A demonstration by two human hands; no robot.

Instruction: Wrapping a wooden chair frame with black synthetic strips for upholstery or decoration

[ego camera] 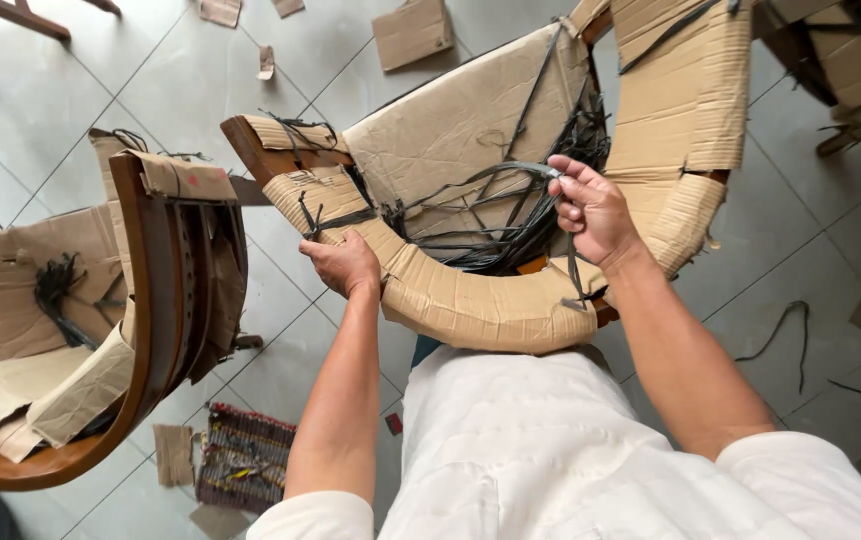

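**Strapping half off, cardboard still on the chair**

My right hand (591, 208) is closed around a bunch of black plastic straps (511, 215), pinching them where they loop up off the seat. My left hand (346, 262) is pressed down, fingers curled, on the curved cardboard-wrapped rim (451, 295) of the chair (471, 130), steadying it just in front of my body.

Judging by what lies loose, the unwrapping is partly along: many straps are already slack and tangled in the middle of the seat, and 1 cut length (786, 330) lies on the tiled floor (131, 80) to my right. What looks left is the cardboard itself, which covers the seat, the rim and the arm on the right, with a few straps bound tight around the rim near my left hand.

The chair sits between both hands, touching each, tipped toward me. To my left stands a second wooden chair (156, 290), its frame partly bared, with loose cardboard sheets (11, 300) beside it. Torn cardboard scraps (411, 32) lie scattered on the tiles beyond, and a small woven mat (246, 455) lies near my left elbow.
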